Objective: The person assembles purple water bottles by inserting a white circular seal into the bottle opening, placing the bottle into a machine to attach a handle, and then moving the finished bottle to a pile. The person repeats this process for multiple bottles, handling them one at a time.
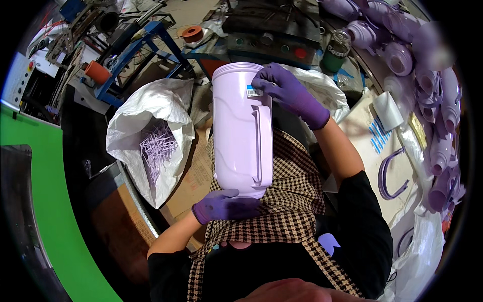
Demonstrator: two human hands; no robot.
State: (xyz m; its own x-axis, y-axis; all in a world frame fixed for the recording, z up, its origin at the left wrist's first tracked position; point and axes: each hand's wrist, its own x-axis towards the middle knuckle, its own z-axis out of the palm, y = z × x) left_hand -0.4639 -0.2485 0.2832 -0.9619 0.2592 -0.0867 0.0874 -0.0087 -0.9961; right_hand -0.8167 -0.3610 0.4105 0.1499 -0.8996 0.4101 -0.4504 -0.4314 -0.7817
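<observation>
Lilac plastic jug (241, 131), tall with a moulded side handle, is held upright over the person's checked apron. Left hand (224, 205), in a purple glove, cups the base from below, fingers pressed together under it. Right hand (289, 93), gloved alike, rests at the rim, its fingers pressing a small label (254, 91) onto the wall. Beside them, a white sack (146, 126) holds lilac offcuts, and more lilac jugs (432, 90) are heaped at right

Probably a plastics workshop: machinery (271, 30), piled lilac jugs (432, 90), sack of offcuts (151, 136).
</observation>
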